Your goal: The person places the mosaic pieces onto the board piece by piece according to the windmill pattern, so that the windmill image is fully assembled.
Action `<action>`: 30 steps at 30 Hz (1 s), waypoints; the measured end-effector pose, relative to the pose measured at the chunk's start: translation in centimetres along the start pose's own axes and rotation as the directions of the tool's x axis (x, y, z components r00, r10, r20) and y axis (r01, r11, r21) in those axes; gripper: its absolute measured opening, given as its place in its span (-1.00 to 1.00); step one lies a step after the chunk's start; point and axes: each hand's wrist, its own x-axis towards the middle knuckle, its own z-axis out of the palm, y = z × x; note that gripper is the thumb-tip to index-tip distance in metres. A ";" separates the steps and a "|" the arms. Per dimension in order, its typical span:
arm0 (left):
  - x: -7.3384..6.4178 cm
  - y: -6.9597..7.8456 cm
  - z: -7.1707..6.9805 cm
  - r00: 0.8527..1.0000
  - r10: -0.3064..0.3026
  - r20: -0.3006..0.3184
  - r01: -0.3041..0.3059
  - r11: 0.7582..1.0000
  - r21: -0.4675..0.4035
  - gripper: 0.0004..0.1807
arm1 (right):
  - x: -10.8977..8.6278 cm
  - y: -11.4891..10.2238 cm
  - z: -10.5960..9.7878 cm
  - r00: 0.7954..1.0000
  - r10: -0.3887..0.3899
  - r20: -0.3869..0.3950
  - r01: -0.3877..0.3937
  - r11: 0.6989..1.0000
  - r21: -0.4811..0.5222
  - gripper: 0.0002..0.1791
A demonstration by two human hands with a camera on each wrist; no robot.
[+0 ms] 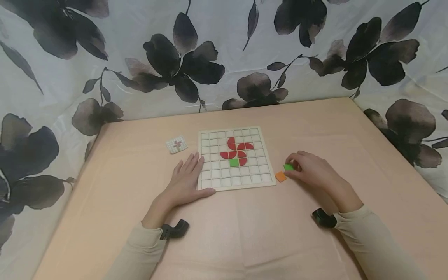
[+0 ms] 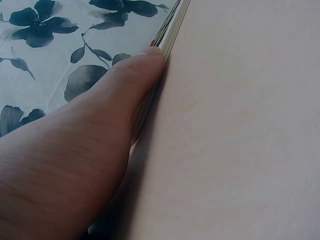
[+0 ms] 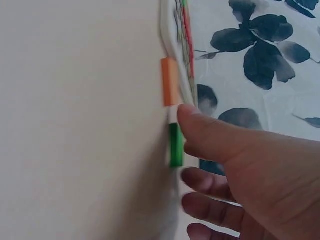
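Note:
A square wooden grid board [image 1: 245, 182] lies on the table with four red petal-shaped pieces [image 1: 231, 144] in a pinwheel and one green square tile [image 1: 234, 162] below them. My left hand [image 1: 185, 181] rests along the board's left edge, fingers straight. Its thumb [image 2: 135, 70] lies against the near edge. Off the board's right side, my right hand [image 1: 313, 168] has its thumb and index finger about another green tile [image 1: 288, 167], seen edge-on as a green tile [image 3: 176, 145] in the right wrist view. An orange tile [image 1: 280, 176] lies beside it, close to the board's corner.
A small pattern card [image 1: 176, 144] with a pinwheel picture lies left of the board's upper corner. The peach-coloured table [image 1: 241, 229] ends at the back against a white floral cloth [image 1: 119, 35].

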 end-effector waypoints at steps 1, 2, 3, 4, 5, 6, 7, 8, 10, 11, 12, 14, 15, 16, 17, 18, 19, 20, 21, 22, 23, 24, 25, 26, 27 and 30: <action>0.0 0.0 0.1 1.000 0.002 0.003 -0.002 1.000 0.001 0.23 | 0.0 -0.1 0.0 1.000 -0.009 0.001 0.009 1.000 0.004 -0.63; 0.0 0.0 0.1 1.000 0.006 0.005 -0.006 1.000 0.000 0.23 | 0.0 -0.2 0.1 1.000 -0.023 0.009 0.023 1.000 0.009 -0.61; -0.1 0.1 0.1 1.000 0.009 0.008 -0.009 1.000 -0.002 0.23 | -0.1 -0.3 0.1 0.999 -0.045 0.016 0.045 0.999 0.014 -0.60; -0.1 0.1 0.0 1.000 0.009 0.010 -0.009 1.000 -0.005 0.22 | -0.2 -0.4 0.2 0.997 -0.072 0.021 0.071 0.997 0.017 -0.59; -0.1 0.2 -0.1 1.000 0.009 0.010 -0.009 1.000 -0.004 0.22 | -0.3 -0.5 0.2 0.994 -0.102 0.027 0.102 0.995 0.022 -0.59; -0.1 0.2 -0.1 1.000 0.008 0.010 -0.008 1.000 -0.004 0.22 | -0.3 -0.6 0.3 0.991 -0.132 0.033 0.131 0.991 0.029 -0.60; -0.1 0.2 -0.2 1.000 0.006 0.009 -0.006 1.000 -0.005 0.21 | -0.3 -0.7 0.4 0.987 -0.157 0.037 0.156 0.987 0.036 -0.61; -0.1 0.2 -0.3 1.000 0.004 0.008 -0.004 1.000 -0.005 0.21 | -0.3 -0.8 0.5 0.984 -0.176 0.035 0.175 0.984 0.037 -0.63; -0.1 0.2 -0.3 1.000 -0.002 0.010 0.002 1.000 -0.001 0.21 | 0.0 -0.8 0.7 0.981 -0.195 0.021 0.194 0.980 0.039 -0.68; -0.1 0.1 -0.3 1.000 -0.004 0.011 0.004 1.000 0.003 0.21 | 0.1 -0.8 0.8 0.981 -0.194 0.016 0.193 0.980 0.043 -0.69; -0.1 0.1 -0.3 1.000 -0.006 0.012 0.005 1.000 0.005 0.22 | 0.3 -0.8 0.9 0.982 -0.191 0.014 0.190 0.981 0.044 -0.71; -0.1 0.0 -0.2 1.000 -0.009 0.017 0.009 1.000 0.005 0.22 | 0.7 -0.7 1.0 0.984 -0.178 0.020 0.177 0.983 0.049 -0.72; -0.1 -0.1 -0.2 1.000 -0.010 0.018 0.010 1.000 0.004 0.23 | 1.0 -0.6 1.1 0.985 -0.173 0.027 0.172 0.984 0.052 -0.72; -0.1 -0.1 -0.1 1.000 -0.010 0.018 0.010 1.000 0.005 0.23 | 1.2 -0.5 1.1 0.985 -0.167 0.031 0.165 0.985 0.054 -0.72; -0.1 -0.2 -0.1 1.000 -0.009 0.016 0.008 1.000 0.004 0.23 | 1.4 -0.4 1.1 0.986 -0.164 0.035 0.162 0.985 0.057 -0.72; -0.1 -0.2 0.0 1.000 -0.008 0.016 0.008 1.000 0.003 0.23 | 1.6 -0.4 1.1 0.986 -0.162 0.035 0.160 0.986 0.055 -0.72; -0.1 -0.2 0.0 1.000 -0.008 0.016 0.008 1.000 0.003 0.23 | 1.8 -0.3 1.1 0.987 -0.159 0.033 0.157 0.986 0.057 -0.73; -0.1 -0.2 0.0 1.000 -0.006 0.013 0.006 1.000 0.002 0.23 | 2.0 -0.2 1.0 0.987 -0.157 0.030 0.156 0.986 0.058 -0.73; -0.1 -0.2 0.0 1.000 -0.005 0.012 0.005 1.000 0.002 0.23 | 2.2 -0.2 1.1 0.987 -0.157 0.026 0.156 0.986 0.059 -0.74; -0.1 -0.2 0.0 1.000 -0.005 0.011 0.005 1.000 0.000 0.23 | 2.5 -0.2 1.1 0.987 -0.159 0.020 0.157 0.986 0.061 -0.74; -0.1 -0.2 -0.1 1.000 -0.006 0.012 0.006 1.000 -0.001 0.23 | 2.7 -0.1 1.1 0.987 -0.159 0.015 0.158 0.985 0.063 -0.75; -0.1 -0.2 -0.1 1.000 -0.006 0.014 0.006 1.000 -0.002 0.23 | 3.0 -0.1 1.1 0.988 -0.156 0.012 0.155 0.986 0.060 -0.75; -0.1 -0.2 -0.1 1.000 -0.006 0.014 0.006 1.000 -0.002 0.23 | 3.3 -0.2 1.1 0.988 -0.153 0.010 0.153 0.987 0.059 -0.75; 0.0 -0.2 -0.2 1.000 -0.007 0.015 0.007 1.000 -0.004 0.23 | 3.5 -0.2 1.1 0.989 -0.151 0.010 0.150 0.987 0.060 -0.74; 0.0 -0.2 -0.2 1.000 -0.009 0.018 0.009 1.000 -0.003 0.23 | 3.8 -0.2 1.1 0.989 -0.146 0.011 0.145 0.988 0.059 -0.73; 0.0 -0.1 -0.1 1.000 -0.008 0.019 0.008 1.000 -0.006 0.24 | 4.5 -0.1 0.8 0.993 -0.107 0.041 0.104 0.992 0.065 -0.68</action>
